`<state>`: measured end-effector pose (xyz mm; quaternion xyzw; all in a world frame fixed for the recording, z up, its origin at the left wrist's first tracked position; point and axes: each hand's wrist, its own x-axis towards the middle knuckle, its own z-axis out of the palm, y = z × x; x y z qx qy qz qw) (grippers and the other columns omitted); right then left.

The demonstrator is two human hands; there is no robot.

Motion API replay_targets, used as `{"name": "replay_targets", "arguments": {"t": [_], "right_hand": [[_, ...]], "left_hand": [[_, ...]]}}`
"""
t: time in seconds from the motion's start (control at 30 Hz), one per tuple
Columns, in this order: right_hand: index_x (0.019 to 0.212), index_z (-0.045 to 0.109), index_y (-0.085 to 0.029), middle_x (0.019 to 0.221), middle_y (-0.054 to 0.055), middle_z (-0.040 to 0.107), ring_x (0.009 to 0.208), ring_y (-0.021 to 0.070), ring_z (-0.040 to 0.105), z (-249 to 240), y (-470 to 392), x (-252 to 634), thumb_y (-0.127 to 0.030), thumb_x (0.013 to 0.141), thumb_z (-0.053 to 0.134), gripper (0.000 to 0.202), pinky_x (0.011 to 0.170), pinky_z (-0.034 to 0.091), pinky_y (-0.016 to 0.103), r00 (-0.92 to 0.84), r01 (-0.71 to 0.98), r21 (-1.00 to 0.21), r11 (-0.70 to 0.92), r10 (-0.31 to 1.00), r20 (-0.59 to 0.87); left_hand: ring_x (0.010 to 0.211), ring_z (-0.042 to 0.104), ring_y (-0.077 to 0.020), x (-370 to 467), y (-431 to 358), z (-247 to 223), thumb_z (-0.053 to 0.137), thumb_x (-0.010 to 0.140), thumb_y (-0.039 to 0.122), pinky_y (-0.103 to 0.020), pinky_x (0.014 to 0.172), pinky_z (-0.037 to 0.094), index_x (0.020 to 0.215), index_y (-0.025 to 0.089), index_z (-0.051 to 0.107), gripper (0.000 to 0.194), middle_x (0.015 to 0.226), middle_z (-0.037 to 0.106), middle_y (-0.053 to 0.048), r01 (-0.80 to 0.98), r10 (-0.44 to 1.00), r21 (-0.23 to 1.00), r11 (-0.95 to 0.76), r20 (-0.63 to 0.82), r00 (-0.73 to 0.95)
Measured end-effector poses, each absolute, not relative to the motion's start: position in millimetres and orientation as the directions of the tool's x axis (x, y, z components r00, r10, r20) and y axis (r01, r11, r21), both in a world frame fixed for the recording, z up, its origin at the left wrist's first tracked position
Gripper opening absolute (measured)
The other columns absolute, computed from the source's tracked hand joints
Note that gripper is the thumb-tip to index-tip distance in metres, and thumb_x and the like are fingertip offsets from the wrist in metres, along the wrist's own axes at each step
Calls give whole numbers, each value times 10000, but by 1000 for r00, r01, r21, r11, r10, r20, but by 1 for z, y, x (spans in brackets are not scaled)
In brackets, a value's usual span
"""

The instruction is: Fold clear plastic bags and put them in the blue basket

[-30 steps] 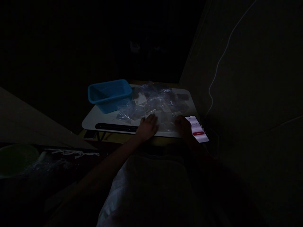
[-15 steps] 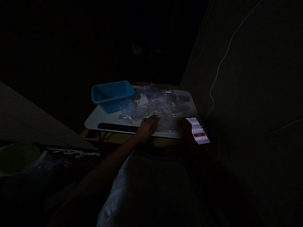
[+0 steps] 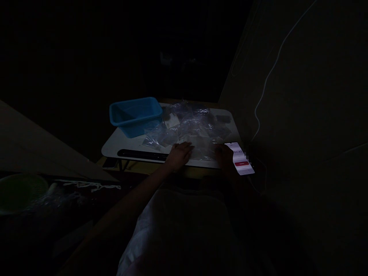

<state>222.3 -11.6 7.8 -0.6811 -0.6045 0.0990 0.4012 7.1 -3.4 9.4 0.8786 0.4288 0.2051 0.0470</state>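
Note:
In dim light, a clear plastic bag lies spread near the front edge of a small white table. My left hand rests on the bag's left side, palm down, its fingers extended over the plastic. By the bag's right edge is my right hand, so dark that its fingers do not show clearly. More crumpled clear plastic bags are heaped just beyond both hands. Among them sits a small whitish item, whose kind I cannot make out.
A blue plastic basin stands at the table's back left. A lit phone is just right of my right hand. Along the front left edge runs a dark slot. A white cable hangs on the right wall; a green basket is low left.
My left hand has shifted very slightly, its fingers lying a bit flatter on the bag. The right hand stays at the bag's right edge. The view has moved a little.

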Motion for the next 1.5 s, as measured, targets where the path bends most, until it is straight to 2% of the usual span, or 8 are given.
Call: {"name": "replay_targets", "arguments": {"t": [0.17,0.33,0.7,0.8,0.93,1.07,1.2,1.5], "right_hand": [[736,632,-192,791,60,668,769,187,582,7,-10,223,-182,662,405,239,754,462,325,235,752,-654,86,891,388],[814,625,-174,860,84,647,839,213,562,4,-8,222,-178,635,420,272,808,440,363,269,765,-641,65,872,410],[950,601,-153,1007,100,569,992,227,483,2,-16,223,-103,644,413,362,902,385,401,138,873,-460,163,822,552],[1008,596,-130,1101,131,555,1059,248,458,9,-25,214,-106,682,422,371,928,367,412,35,912,-356,203,827,561],[1151,528,-102,1215,134,530,1154,228,429,13,-43,185,-108,753,391,422,988,319,390,-254,903,-193,383,839,481],[1259,430,-91,1327,132,436,1249,225,342,6,-59,164,-252,868,324,435,1044,209,441,-392,890,-78,449,842,372],[1269,417,-86,1343,150,409,1257,241,331,-3,-65,174,-321,885,310,463,1038,191,470,-364,921,-18,389,876,317],[1223,441,8,1297,229,433,1211,307,374,-13,-76,218,-392,862,374,544,981,281,446,-194,980,42,194,900,390]], "left_hand": [[1195,411,-189,8,-3,8,350,866,229,-370,948,326,1188,181,501,359,1259,505,-75,765,784,215,-607,316,534],[1235,360,-220,9,-5,9,342,867,242,-386,953,323,1210,163,478,377,1299,461,-96,800,800,165,-577,310,513],[1282,290,-252,15,-10,12,279,886,295,-500,1003,224,1300,112,358,459,1385,324,-162,845,839,72,-530,190,510],[1296,260,-260,16,-10,11,261,890,319,-512,1011,203,1314,96,337,485,1397,294,-169,857,849,51,-513,177,498],[1305,235,-268,17,-10,12,237,893,335,-516,1014,193,1325,61,311,517,1406,266,-175,865,856,18,-502,150,494],[1315,209,-265,17,-11,15,229,894,345,-502,1025,186,1337,47,285,536,1414,245,-176,869,862,-26,-494,116,494],[1320,192,-260,17,-11,16,217,895,368,-488,1030,189,1349,68,265,547,1422,235,-161,873,869,-59,-483,92,487],[1327,171,-252,16,-11,16,187,899,380,-491,1038,176,1355,40,238,571,1430,205,-159,875,872,-42,-483,68,485]]}}
